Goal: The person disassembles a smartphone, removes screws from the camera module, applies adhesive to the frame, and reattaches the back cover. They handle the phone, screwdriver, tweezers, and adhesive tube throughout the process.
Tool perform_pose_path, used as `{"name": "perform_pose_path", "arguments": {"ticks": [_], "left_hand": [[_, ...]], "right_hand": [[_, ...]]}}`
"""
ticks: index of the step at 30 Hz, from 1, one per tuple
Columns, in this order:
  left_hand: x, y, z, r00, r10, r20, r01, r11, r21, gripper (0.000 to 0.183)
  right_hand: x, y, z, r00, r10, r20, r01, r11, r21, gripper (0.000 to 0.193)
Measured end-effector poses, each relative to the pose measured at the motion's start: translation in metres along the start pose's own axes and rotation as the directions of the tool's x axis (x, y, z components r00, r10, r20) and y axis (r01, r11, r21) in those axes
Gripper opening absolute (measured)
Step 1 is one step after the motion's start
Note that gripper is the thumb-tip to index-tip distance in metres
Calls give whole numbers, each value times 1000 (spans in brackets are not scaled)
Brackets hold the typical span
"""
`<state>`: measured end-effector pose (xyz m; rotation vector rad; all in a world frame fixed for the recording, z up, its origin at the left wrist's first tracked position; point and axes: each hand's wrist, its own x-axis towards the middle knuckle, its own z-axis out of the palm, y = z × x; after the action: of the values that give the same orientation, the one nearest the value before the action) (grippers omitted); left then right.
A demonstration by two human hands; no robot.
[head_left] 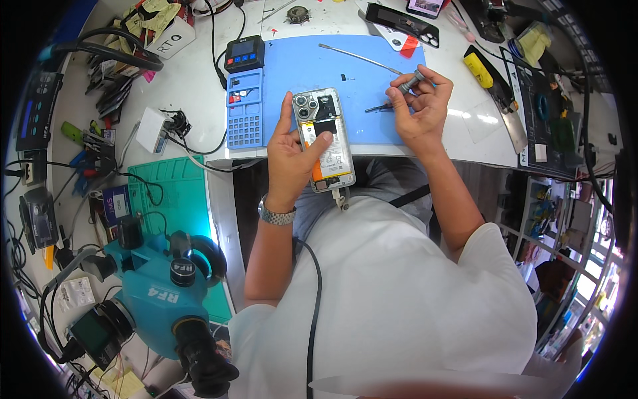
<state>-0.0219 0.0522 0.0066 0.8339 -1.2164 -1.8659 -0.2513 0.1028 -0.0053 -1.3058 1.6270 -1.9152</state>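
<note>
My left hand [292, 147] holds a phone [347, 159] over the mat's front edge, thumb across its inside. The back cover is off, so the camera lenses [306, 105] and the battery [332, 149] show. A pale connector [341, 199] hangs at the phone's lower end. To the right, my right hand [422, 110] is closed around a grey-handled screwdriver [413, 81]. A dark, thin tool end [379, 108] sticks out below these fingers; I cannot tell if it belongs to the screwdriver. A long metal rod [359, 57] reaches toward the same fingers.
Under my right hand is a blue mat [292, 66], with a small dark part [347, 78] on it. A parts tray [245, 126] and a small device with a screen [244, 53] border it. At lower left stands a teal microscope [163, 299]. A yellow-handled knife [478, 70] lies right.
</note>
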Motion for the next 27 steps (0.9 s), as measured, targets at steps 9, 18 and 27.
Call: {"name": "perform_pose_path", "arguments": {"ticks": [9,18,27], "left_hand": [[0,0,-1,1000,-3,3,3,1000,-1,97],[0,0,1,1000,15,2,-15,1000,-25,97],[0,1,-1,1000,-7,6,7,1000,8,97]], "right_hand": [[3,-9,8,999,-31,12,30,995,94,56],[1,-3,2,1000,-7,-18,7,1000,-1,55],[-1,-1,3,1000,14,1,-14,1000,16,56]]}}
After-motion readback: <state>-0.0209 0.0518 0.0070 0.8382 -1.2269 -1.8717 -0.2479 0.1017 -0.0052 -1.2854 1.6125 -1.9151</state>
